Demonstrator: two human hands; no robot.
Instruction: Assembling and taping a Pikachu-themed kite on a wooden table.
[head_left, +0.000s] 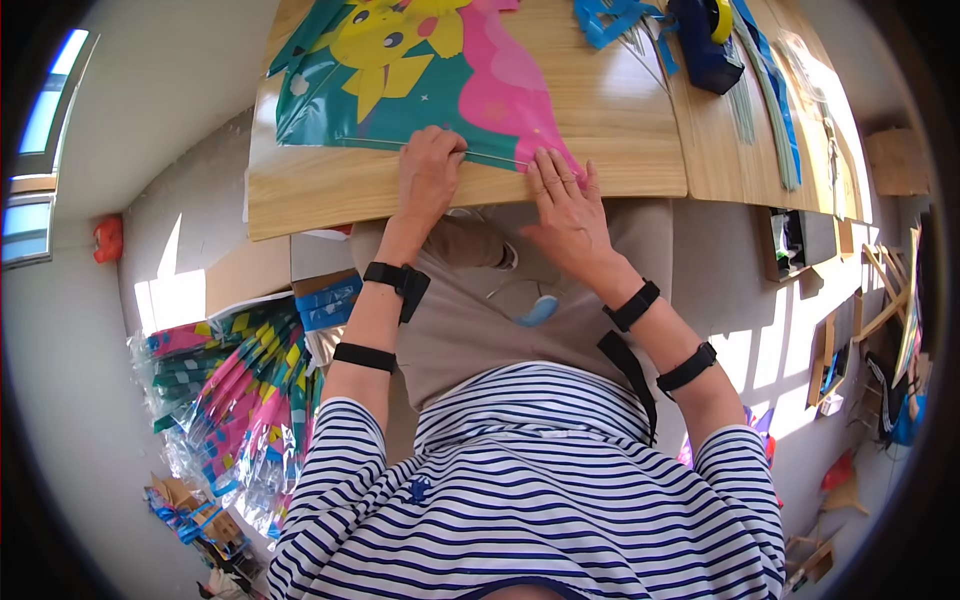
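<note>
A glossy plastic sheet point(500, 80) lies on the wooden table, green and pink with a yellow cartoon figure. A thin pale rod point(370, 140) runs along the sheet's near edge. My left hand point(430, 175) is closed at this edge, fingers curled and pinching the rod. To its right, my right hand point(572, 215) rests with fingers stretched out over the pink corner, close to the rod's right end. Its fingertips press on the sheet near the table's front edge. The sheet's far part runs out of view.
A dark blue tape dispenser point(708, 50) with yellow stands at the back right, beside blue strips point(610, 22) and bundled thin rods point(780, 130). Below the table at left is a pile of folded printed sheets point(235, 390) near a cardboard box point(248, 277). A blue mask-like piece point(538, 311) lies at my lap.
</note>
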